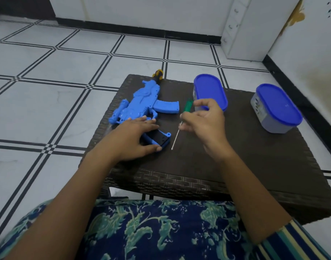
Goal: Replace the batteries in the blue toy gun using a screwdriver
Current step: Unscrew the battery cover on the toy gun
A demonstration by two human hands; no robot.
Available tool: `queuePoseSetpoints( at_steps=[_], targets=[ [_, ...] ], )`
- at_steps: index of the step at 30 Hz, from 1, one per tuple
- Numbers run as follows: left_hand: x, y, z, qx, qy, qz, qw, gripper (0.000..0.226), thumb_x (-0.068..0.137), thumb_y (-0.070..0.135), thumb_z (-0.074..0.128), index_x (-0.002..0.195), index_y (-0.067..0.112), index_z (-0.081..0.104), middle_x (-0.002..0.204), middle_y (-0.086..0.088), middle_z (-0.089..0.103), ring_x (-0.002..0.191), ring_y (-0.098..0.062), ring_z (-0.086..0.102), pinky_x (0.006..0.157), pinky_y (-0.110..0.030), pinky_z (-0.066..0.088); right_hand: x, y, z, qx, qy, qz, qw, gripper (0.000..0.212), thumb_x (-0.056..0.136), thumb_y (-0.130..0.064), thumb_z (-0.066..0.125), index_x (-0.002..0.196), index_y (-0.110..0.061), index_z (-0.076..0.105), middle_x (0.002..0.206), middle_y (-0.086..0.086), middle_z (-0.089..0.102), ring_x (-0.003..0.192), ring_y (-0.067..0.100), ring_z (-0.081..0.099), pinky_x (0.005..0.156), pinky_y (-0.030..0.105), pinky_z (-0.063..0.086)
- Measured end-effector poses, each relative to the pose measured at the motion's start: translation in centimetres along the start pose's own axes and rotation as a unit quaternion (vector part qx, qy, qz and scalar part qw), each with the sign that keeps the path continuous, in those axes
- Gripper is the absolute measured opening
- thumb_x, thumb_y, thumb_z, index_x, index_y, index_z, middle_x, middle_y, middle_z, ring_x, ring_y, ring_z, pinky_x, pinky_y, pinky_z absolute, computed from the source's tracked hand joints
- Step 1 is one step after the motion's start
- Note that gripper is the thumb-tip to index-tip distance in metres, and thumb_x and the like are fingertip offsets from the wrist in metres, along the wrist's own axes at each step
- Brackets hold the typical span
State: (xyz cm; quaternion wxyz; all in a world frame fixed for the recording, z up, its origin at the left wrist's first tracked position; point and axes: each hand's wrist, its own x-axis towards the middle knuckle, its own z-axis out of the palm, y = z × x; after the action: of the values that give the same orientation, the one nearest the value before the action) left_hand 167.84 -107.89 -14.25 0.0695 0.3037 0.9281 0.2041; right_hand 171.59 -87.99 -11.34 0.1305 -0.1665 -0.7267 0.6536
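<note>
1. The person's left hand (131, 137) lay flat on the rear of the blue toy gun (142, 102). Its fingers were straight, close together and pointing toward 2 o'clock. The thumb was spread apart along the near edge of the gun's black-faced end.
2. The right hand (204, 121) was at the screwdriver (188, 106) with fingers and thumb loosely curled. The fingertips sat against the shaft just below the green handle. Whether they pinched the tool or only touched it could not be told.
3. The screwdriver slanted across the tabletop just to the 3 o'clock side of the gun. Its handle pointed toward 1 o'clock and its thin metal tip toward 7 o'clock.
4. The gun lay on its side in the 10 o'clock part of the dark woven table (235, 156). Its orange-and-black muzzle (158, 74) reached the far edge at 12 o'clock. The magazine (167, 106) jutted toward 3 o'clock, near the screwdriver handle.
5. 2 grey containers with blue lids stood on the table. The nearer container (209, 89) stood at 12 o'clock, just behind the right hand. The second container (277, 107) stood at 2 o'clock, well apart from both hands and close to the table's right edge.
6. White floor tiles (48, 72) edged with black lines surrounded the table. A white cabinet (245, 30) stood against the wall at 1 o'clock. A blue-and-green patterned garment (161, 231) covered the person's lap at 6 o'clock.
</note>
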Motion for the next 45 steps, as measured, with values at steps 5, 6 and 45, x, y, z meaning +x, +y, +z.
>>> queuePoseSetpoints(
  at_steps=[5,6,45],
  targets=[
    [0.1,0.0,-0.1,0.005,-0.002,-0.002,1.0,0.072,0.075,0.06,0.065,0.139,0.032,0.046,0.152,0.016,0.033,0.144,-0.008,0.021,0.117,-0.038,0.022,0.2,0.0,0.3,0.061,0.003,-0.084,0.995,0.05,0.082,0.009,0.066,0.124,-0.012,0.048,0.062,0.004,0.064,0.057,0.02,0.071,0.069,0.034,0.062],
    [0.1,0.0,-0.2,0.004,-0.003,-0.002,1.0,0.072,0.075,0.06,0.066,0.139,0.032,0.046,0.151,0.016,0.034,0.144,-0.008,0.021,0.117,-0.038,0.021,0.2,0.0,0.4,0.061,0.001,-0.1,0.993,0.051,0.082,0.009,0.066,0.125,-0.011,0.049,0.064,0.005,0.063,0.058,0.021,0.071,0.068,0.034,0.062],
    [-0.1,-0.3,1.1,0.051,-0.02,0.011,0.998,0.077,0.085,0.066,0.045,0.15,0.032,0.022,0.159,0.015,0.01,0.147,-0.007,0.001,0.12,-0.04,0.001,-1.1,0.0,2.0,-0.07,-0.067,-0.303,0.948,0.045,0.083,-0.013,0.078,0.121,-0.014,0.054,0.085,0.006,0.06,0.062,0.017,0.071,0.054,0.044,0.06]
  ],
)
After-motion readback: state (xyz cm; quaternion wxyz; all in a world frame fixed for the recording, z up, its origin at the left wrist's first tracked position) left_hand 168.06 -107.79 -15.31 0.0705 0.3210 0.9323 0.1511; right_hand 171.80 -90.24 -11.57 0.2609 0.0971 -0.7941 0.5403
